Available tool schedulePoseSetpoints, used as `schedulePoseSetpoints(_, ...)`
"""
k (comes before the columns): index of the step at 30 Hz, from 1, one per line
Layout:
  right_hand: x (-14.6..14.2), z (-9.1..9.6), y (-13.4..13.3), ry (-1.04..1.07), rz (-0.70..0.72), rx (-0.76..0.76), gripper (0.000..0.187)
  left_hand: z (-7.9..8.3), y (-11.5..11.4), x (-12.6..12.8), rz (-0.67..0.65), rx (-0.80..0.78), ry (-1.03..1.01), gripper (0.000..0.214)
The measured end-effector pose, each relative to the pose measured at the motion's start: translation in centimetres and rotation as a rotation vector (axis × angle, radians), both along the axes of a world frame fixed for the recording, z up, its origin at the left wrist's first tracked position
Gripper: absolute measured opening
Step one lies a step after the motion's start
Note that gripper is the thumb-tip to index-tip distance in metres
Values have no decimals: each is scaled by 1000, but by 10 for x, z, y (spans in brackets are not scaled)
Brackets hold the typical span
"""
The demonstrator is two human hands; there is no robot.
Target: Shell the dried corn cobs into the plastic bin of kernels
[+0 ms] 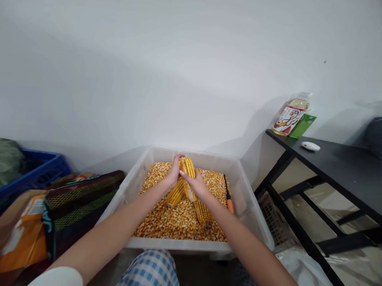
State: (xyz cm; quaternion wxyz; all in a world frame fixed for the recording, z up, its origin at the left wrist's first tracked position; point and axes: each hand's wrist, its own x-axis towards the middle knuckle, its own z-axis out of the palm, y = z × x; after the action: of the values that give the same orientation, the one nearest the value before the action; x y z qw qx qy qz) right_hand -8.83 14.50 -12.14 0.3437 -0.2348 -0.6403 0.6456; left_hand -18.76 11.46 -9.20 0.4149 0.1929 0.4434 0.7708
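My left hand (174,172) and my right hand (196,184) meet above a translucent plastic bin (180,245) filled with loose yellow corn kernels (175,222). Between them, both hands grip a dried corn cob (188,173), its upper end standing above my fingers. Another cob (175,193) shows below my left hand, and a third (202,213) lies below my right hand, near the kernels. Whether these pieces touch each other is hidden. A tool with an orange handle (230,205) and a dark shaft rests against the bin's right side.
A black table (339,175) stands to the right, holding a bottle (290,115), a green packet (302,126) and a white object (310,146). To the left are a blue crate (34,180), a dark patterned bag (78,207) and orange packaging (23,240). A white wall rises behind.
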Motion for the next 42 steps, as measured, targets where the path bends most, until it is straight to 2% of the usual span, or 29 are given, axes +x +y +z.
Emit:
schedulePoseSetpoints(2, 1, 3, 0, 44, 55, -38, 47, 0, 1, 0, -4, -4, -26, 38)
schedulePoseSetpoints(6, 4, 9, -1, 105, 221, -228, 43, -3, 2, 0, 22, 6, 45, 37)
schedulePoseSetpoints(8, 5, 10, -1, 103, 246, -284, 43, -6, 2, 0, 65, 11, 134, 38)
schedulePoseSetpoints(11, 6, 10, -1, 88, 236, -283, 42, -12, 3, 0, 107, -11, 247, 39)
schedulePoseSetpoints(14, 6, 9, -2, 73, 194, -225, 46, -15, 4, -1, 128, 6, 325, 34)
schedulePoseSetpoints(17, 4, 7, 0, 74, 88, -126, 46, -12, 5, -5, 106, 80, 337, 31)
schedulePoseSetpoints(21, 1, 0, 8, 24, -95, 39, 45, -5, 5, -9, -69, 44, 200, 42)
schedulePoseSetpoints(23, 0, -5, 12, 1, -148, 93, 46, -4, 4, -9, -113, 46, 245, 44)
schedulePoseSetpoints(27, -1, -11, 18, 12, -244, 81, 46, -7, 1, -3, -103, 37, 448, 48)
schedulePoseSetpoints(30, 2, -10, 24, 73, -326, 48, 46, -6, 0, 3, -182, 30, 506, 56)
schedulePoseSetpoints(33, 6, -5, 31, 104, -378, 23, 46, 1, -1, 8, -268, 49, 448, 60)
schedulePoseSetpoints(37, 10, 0, 35, 108, -382, 43, 46, 9, -5, 12, -234, 34, 369, 55)
schedulePoseSetpoints(42, 7, 1, 32, 112, -379, 51, 46, -1, -1, 16, -261, -41, 294, 47)
